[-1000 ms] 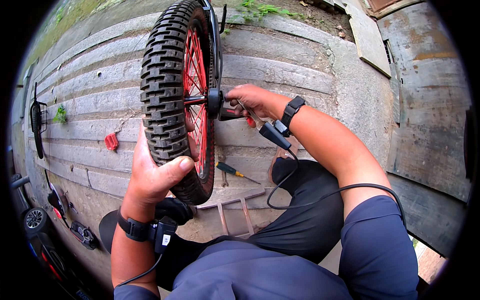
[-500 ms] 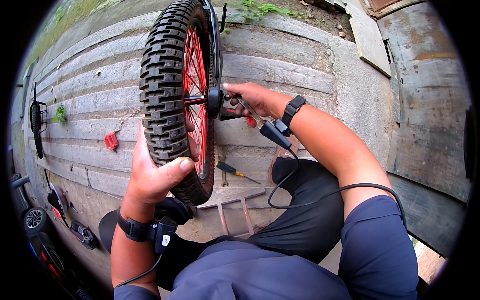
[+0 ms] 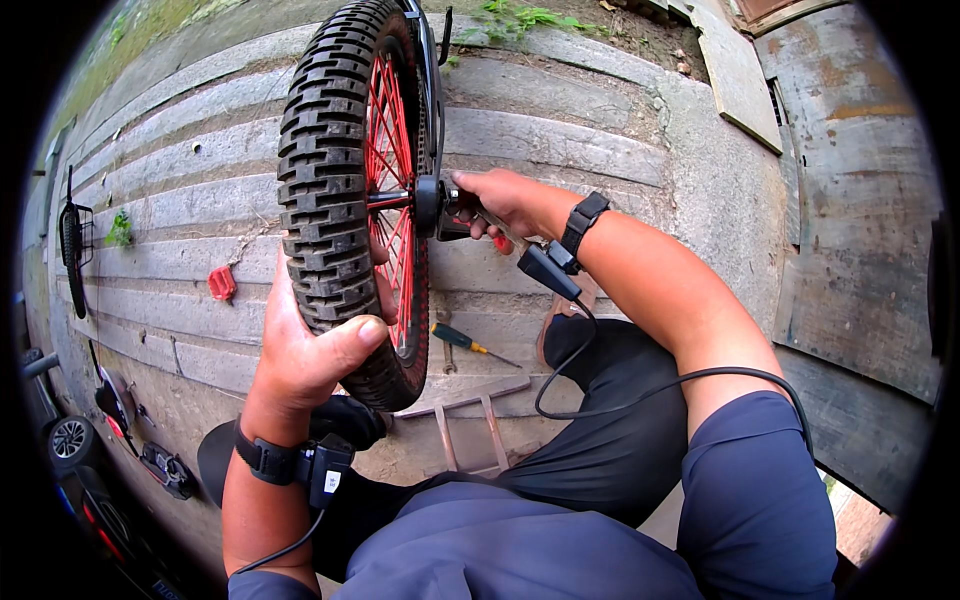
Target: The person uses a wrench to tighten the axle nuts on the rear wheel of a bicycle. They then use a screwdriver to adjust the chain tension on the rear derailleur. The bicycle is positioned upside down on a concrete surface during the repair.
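Left hand (image 3: 310,350) clasps the lower part of an upright red-spoked wheel (image 3: 340,200), thumb across the tread, fingers reaching round to the spoke side. Wheel located ahead of the torso, slightly left of centre. Right hand (image 3: 508,203) beside the dark hub (image 3: 427,207): fingers curled round a metal tool (image 3: 493,222), its working end hard to make out. Screwdriver (image 3: 453,335) and spanner (image 3: 449,356) lie together on paving slabs (image 3: 560,140).
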The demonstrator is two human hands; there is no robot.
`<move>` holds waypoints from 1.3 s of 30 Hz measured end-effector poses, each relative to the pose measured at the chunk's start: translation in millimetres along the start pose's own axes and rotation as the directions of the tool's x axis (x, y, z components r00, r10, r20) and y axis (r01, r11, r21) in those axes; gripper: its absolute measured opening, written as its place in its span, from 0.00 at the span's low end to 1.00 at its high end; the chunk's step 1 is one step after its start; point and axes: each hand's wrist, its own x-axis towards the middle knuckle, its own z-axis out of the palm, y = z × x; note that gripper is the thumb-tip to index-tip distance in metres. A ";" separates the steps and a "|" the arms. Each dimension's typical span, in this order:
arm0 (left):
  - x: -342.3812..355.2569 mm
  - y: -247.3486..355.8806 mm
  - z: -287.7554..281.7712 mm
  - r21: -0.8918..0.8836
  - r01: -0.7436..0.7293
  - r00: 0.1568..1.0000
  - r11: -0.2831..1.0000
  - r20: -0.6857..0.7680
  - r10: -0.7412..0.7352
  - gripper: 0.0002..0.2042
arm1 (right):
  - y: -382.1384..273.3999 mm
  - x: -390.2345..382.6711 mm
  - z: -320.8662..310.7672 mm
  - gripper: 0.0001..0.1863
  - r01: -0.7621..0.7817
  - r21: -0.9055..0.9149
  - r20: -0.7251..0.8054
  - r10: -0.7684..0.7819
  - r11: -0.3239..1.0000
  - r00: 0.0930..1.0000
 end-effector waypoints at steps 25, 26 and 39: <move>-0.4 -1.4 4.7 0.016 -0.013 0.999 1.000 -0.049 0.014 0.41 | -6.1 -13.4 -0.2 0.17 -0.050 0.001 0.062 0.050 0.999 0.997; -0.5 -1.8 5.0 0.010 -0.017 0.998 1.000 -0.054 0.018 0.41 | -3.5 -9.4 -1.1 0.17 -0.006 0.010 0.065 0.005 1.000 0.998; -0.6 -1.1 3.1 0.029 -0.012 0.999 1.000 -0.046 0.013 0.42 | 1.3 -1.3 -3.3 0.15 0.039 0.106 0.042 -0.044 0.994 0.998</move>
